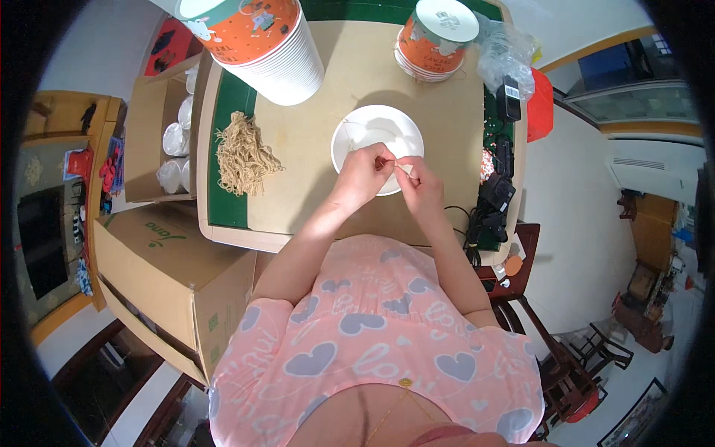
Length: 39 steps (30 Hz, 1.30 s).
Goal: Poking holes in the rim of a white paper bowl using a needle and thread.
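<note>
A white paper bowl point(377, 138) stands upright on the tan table top point(313, 141), a thin string lying across its inside. Over the bowl's near rim, my left hand point(363, 176) and my right hand point(418, 181) meet fingertip to fingertip, both pinching a thin piece of the beige string between them. A loose pile of beige strings point(242, 156) lies to the left, partly on the table's green border.
A tall stack of orange-and-white paper bowls point(261, 41) lies at the back left, a shorter stack point(436, 37) at the back right beside a clear plastic bag point(506, 52). Black chargers and cables point(495, 194) line the right edge. Cardboard boxes point(160, 134) stand left of the table.
</note>
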Tool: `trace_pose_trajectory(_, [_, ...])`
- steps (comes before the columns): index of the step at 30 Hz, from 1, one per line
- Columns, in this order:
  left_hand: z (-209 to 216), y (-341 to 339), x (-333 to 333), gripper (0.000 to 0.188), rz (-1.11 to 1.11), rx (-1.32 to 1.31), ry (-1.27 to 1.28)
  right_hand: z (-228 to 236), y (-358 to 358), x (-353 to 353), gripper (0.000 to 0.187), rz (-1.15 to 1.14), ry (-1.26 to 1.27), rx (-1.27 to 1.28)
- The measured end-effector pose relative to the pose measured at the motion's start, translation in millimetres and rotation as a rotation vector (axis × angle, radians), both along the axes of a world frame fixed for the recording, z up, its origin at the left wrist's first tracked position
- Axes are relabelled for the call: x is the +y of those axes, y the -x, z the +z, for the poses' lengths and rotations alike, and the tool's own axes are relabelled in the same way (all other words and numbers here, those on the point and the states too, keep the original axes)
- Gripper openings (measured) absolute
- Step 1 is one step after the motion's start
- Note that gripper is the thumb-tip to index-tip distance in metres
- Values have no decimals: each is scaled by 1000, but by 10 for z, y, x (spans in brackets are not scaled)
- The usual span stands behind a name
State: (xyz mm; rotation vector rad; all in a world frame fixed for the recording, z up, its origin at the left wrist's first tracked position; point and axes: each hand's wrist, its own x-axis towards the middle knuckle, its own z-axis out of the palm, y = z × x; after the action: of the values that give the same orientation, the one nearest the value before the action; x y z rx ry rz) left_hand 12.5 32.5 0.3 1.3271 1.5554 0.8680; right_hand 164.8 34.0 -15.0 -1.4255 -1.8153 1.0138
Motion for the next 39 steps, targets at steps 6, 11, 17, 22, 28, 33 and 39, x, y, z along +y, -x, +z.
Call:
trace_pose_trajectory(6, [13,-17,-2,9,13,49,-42,-6,-12,-7,11,-18,-29,-9])
trace_pose_trajectory(11, [33,-42,-3,11,-6,86,-40,-57,-39,-2,12,-22,-18,-57])
trace_pose_trajectory(17, [51,-48,6,12,-7,91,-32,-24,-64,10,11,-27,-6,-16])
trace_pose_trajectory(22, [53,-69,7,14,-4,87,-72,-34,-73,7,11,-33,-24,-16])
trace_pose_trajectory(28, [68,-82,28,14,11,48,-61,-8,-74,17,11,-39,-34,-24])
trace_pose_trajectory(33, [27,-110,22,10,-6,241,-283,-21,-87,9,10,-18,-46,-32])
trace_pose_trajectory(39, [-117,-216,-36,7,-30,438,-488,-90,-94,38,10,-38,-53,-60])
